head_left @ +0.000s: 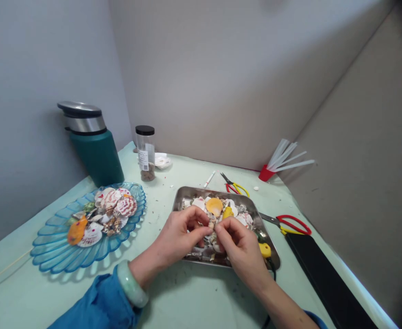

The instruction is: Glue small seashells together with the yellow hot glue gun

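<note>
Above the metal tray (204,262), the left hand (175,235) pinches a small shell (211,225), thumb to index finger. The right hand (247,251) is curled nearly closed beside it; hold unclear. Light pressure and steady wrists should limit slipping.

A small, pale tan shell (211,225), partly hidden, was held up over the metal tray (278,262), near its middle; its exact tilt was unclear.
</note>
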A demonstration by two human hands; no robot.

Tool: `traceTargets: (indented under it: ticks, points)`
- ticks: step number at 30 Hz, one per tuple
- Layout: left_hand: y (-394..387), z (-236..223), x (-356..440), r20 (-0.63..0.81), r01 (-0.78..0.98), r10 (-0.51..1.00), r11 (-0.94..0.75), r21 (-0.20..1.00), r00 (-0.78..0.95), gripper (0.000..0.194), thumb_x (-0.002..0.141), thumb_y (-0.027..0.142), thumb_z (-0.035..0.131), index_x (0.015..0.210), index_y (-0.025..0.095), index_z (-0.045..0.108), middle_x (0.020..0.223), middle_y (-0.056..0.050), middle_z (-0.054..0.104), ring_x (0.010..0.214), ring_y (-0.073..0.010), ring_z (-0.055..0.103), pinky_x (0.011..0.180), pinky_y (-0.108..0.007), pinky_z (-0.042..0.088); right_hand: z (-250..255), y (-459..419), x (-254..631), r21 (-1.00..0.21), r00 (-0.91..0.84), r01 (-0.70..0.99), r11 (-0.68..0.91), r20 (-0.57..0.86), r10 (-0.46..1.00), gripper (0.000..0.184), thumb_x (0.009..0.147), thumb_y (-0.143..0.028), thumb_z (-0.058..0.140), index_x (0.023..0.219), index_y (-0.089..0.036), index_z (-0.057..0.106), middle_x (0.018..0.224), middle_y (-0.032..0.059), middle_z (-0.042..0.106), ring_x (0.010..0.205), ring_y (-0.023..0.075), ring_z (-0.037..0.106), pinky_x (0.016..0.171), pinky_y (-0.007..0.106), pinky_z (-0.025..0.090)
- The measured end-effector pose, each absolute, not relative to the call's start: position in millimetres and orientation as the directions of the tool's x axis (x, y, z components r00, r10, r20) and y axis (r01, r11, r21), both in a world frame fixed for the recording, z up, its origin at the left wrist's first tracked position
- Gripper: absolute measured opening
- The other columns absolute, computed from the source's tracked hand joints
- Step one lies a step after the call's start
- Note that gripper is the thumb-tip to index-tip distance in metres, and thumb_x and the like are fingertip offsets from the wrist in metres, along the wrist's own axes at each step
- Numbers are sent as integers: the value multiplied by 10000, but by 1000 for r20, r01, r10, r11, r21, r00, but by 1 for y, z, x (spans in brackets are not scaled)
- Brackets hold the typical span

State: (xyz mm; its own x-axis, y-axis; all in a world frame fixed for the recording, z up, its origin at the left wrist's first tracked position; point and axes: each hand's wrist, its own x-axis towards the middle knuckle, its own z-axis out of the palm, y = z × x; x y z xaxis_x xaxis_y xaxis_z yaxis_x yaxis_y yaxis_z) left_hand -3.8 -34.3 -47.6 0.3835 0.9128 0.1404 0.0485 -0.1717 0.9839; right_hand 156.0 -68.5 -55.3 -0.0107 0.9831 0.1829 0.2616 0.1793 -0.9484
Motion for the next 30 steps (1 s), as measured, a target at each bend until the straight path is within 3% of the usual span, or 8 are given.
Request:
traceTargets:
  ticks: [30]
  points:
    - [-37, -47, -6, 274, 128, 885, -343, 931, 378, 14, 777, 148, 629, 785, 142, 620, 604, 29, 629, 509, -97, 624, 508, -179, 478, -50, -68, 158, -971, -42, 219, 97, 90, 995, 284, 854, -345, 535, 623, -196, 460, 529, -54, 440, 478, 90, 381, 452, 207, 329]
